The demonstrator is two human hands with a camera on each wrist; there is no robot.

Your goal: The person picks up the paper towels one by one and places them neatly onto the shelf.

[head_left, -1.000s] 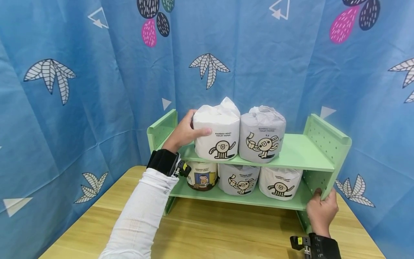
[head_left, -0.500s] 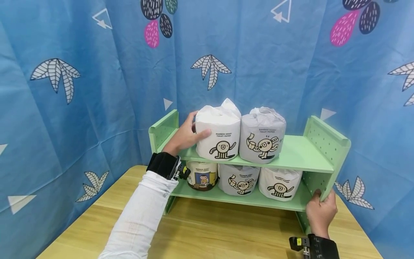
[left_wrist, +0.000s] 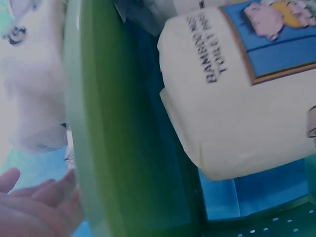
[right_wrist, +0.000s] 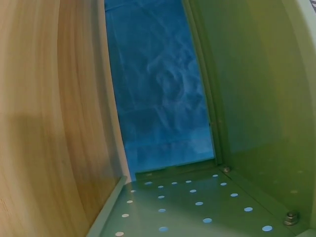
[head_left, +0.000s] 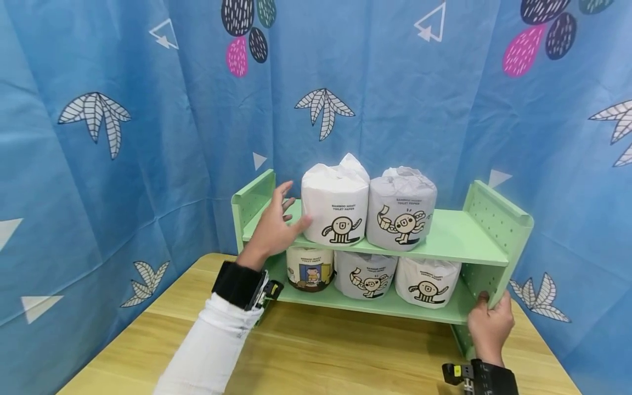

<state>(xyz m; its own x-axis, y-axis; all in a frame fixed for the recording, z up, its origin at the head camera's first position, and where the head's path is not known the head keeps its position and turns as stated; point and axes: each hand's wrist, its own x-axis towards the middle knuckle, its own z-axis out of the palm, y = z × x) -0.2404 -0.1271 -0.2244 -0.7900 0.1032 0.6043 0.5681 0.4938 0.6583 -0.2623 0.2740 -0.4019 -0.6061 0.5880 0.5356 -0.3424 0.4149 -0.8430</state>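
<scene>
Evidently the left hand had just let go. A second before, its fingers were wrapped round the left side of the white toilet roll on the top shelf; now they were spread and nearly straight, just beside the roll, with at most a fingertip near its lower edge and nothing held. The roll stood upright on the upper board of the green rack, left of centre, touching or almost touching the grey-wrapped roll to its right. To my eye that meant the placing was done and the hand was backing away.

Closest to me, the right hand had not budged: fingers curled over the front edge of the rack's right side panel, gripping it and steadying the whole frame on the wooden table.

Below, three more rolls sat in a row on the lower shelf, the leftmost one with a coloured picture label. The upper board had bare space to the right of the two rolls. Behind everything hung the blue patterned curtain. Nothing stood between the left hand and the table.
</scene>
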